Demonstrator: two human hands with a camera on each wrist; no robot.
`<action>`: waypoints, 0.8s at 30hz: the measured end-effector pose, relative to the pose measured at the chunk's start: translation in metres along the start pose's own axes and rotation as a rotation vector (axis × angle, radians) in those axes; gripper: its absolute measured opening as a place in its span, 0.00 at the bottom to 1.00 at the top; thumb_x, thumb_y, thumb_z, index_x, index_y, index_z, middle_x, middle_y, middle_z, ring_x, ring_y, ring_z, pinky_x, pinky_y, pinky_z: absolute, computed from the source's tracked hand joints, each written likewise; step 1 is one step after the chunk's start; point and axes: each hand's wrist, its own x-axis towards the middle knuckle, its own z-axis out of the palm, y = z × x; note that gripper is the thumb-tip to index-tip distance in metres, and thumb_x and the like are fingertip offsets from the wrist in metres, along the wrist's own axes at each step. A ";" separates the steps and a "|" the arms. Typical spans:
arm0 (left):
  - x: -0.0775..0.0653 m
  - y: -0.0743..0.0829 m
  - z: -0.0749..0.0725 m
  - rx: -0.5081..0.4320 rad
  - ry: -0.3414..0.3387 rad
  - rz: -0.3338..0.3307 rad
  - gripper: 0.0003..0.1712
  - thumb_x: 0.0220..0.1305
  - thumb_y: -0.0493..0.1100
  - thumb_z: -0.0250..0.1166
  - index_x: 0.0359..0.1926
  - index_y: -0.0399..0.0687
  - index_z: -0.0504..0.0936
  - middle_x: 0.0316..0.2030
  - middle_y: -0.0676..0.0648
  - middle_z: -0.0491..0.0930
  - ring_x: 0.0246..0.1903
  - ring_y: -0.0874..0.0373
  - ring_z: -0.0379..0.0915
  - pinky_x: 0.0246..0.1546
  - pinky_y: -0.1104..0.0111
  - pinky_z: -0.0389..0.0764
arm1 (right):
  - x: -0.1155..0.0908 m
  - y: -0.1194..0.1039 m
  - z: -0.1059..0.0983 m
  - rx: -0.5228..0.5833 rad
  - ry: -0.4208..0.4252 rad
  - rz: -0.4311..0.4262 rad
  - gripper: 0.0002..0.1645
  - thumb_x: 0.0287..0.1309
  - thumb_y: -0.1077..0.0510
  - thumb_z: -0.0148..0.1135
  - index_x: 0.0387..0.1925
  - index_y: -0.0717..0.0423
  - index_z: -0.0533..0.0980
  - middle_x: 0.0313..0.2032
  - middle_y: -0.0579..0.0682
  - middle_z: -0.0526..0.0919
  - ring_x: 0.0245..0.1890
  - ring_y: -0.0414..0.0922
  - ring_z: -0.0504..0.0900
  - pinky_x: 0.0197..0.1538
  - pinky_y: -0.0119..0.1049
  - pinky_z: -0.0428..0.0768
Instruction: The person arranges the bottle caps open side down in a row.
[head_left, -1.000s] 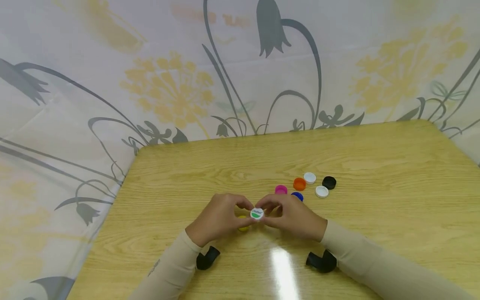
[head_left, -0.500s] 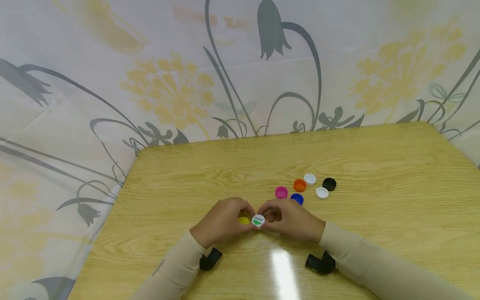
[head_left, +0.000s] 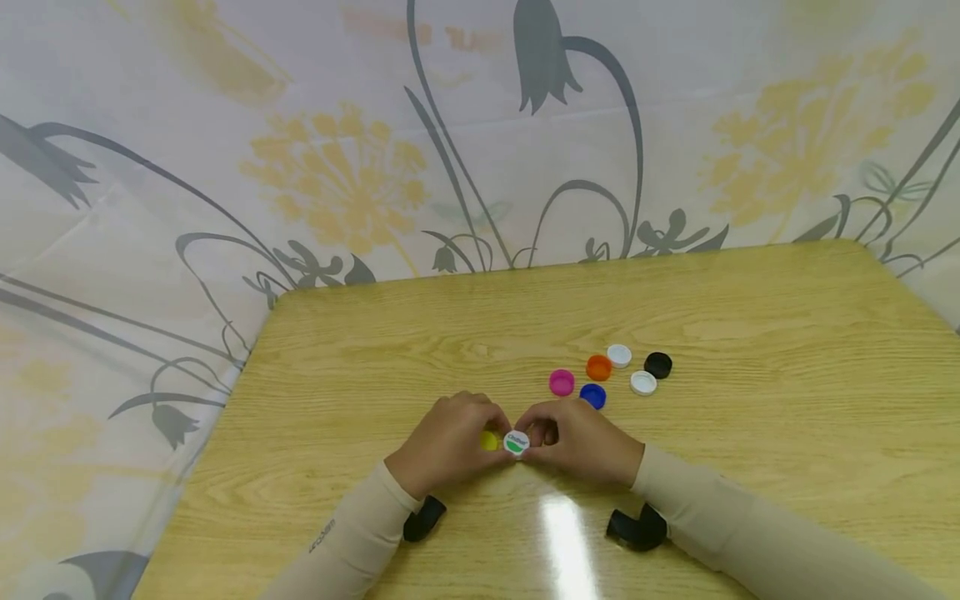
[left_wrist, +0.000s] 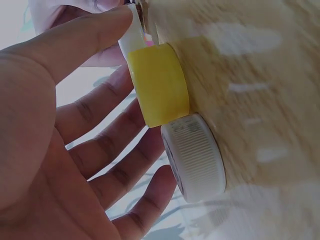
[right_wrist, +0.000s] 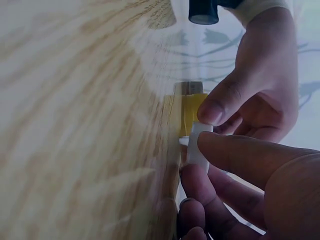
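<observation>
Both hands meet at a small white bottle cap [head_left: 516, 442] with a green mark and lettering on its top. My left hand [head_left: 453, 446] pinches its left side between thumb and finger, while my right hand [head_left: 588, 443] pinches its right side. In the right wrist view the cap [right_wrist: 200, 147] is held close to the tabletop; whether it touches is hard to tell. A yellow cap [left_wrist: 159, 86] stands right beside it, under the arch of my left hand. Next to the yellow one is a ribbed whitish cap [left_wrist: 196, 159], near the left hand's loose fingers and hidden in the head view.
Beyond the right hand lie a pink cap [head_left: 562, 382], a blue cap [head_left: 592, 396], an orange cap [head_left: 598, 367], a black cap [head_left: 658, 365] and two white caps [head_left: 643, 383]. Black wrist-camera mounts [head_left: 637, 529] sit under the forearms. A patterned wall backs the wooden table [head_left: 420, 333].
Both hands, with the white cap between them, have come slightly nearer the person and lower. The pink and blue caps show more fully now. Over the last half second the hands have barely moved.
</observation>
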 end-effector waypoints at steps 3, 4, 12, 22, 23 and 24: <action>0.000 0.000 0.000 0.048 0.009 0.004 0.12 0.57 0.55 0.75 0.36 0.54 0.88 0.35 0.58 0.84 0.40 0.59 0.78 0.42 0.60 0.77 | 0.000 0.000 0.000 -0.003 -0.003 -0.002 0.10 0.57 0.62 0.71 0.42 0.57 0.84 0.28 0.40 0.83 0.29 0.33 0.78 0.36 0.28 0.79; 0.000 0.000 0.001 0.057 0.008 0.005 0.13 0.56 0.55 0.75 0.36 0.54 0.88 0.35 0.58 0.84 0.40 0.59 0.78 0.42 0.60 0.77 | 0.000 0.000 0.000 -0.004 -0.003 -0.004 0.10 0.57 0.62 0.71 0.42 0.57 0.84 0.28 0.40 0.83 0.29 0.33 0.78 0.36 0.28 0.79; -0.002 0.001 -0.001 0.091 0.008 0.010 0.15 0.55 0.57 0.76 0.37 0.54 0.88 0.39 0.56 0.85 0.42 0.57 0.78 0.42 0.60 0.78 | 0.000 -0.001 0.000 -0.028 0.003 0.001 0.10 0.57 0.63 0.70 0.43 0.58 0.84 0.29 0.40 0.84 0.30 0.32 0.78 0.37 0.28 0.80; -0.004 0.001 -0.002 0.088 -0.002 0.000 0.15 0.54 0.56 0.77 0.37 0.55 0.88 0.40 0.55 0.84 0.43 0.57 0.77 0.43 0.61 0.77 | 0.000 -0.001 0.000 -0.030 0.010 -0.023 0.10 0.57 0.64 0.70 0.42 0.59 0.85 0.29 0.42 0.84 0.30 0.32 0.77 0.36 0.27 0.79; -0.004 0.001 -0.002 0.088 -0.006 -0.002 0.15 0.54 0.56 0.77 0.38 0.55 0.88 0.41 0.55 0.84 0.43 0.57 0.77 0.43 0.60 0.77 | -0.001 -0.001 0.000 -0.030 0.010 -0.022 0.10 0.57 0.64 0.70 0.42 0.59 0.85 0.29 0.42 0.84 0.30 0.31 0.77 0.36 0.27 0.79; -0.004 0.001 -0.002 0.086 -0.011 -0.005 0.16 0.53 0.56 0.77 0.38 0.54 0.88 0.41 0.54 0.84 0.43 0.57 0.77 0.43 0.60 0.77 | -0.001 -0.001 0.000 -0.032 0.009 -0.022 0.10 0.57 0.64 0.70 0.42 0.59 0.84 0.29 0.42 0.84 0.30 0.31 0.77 0.36 0.27 0.79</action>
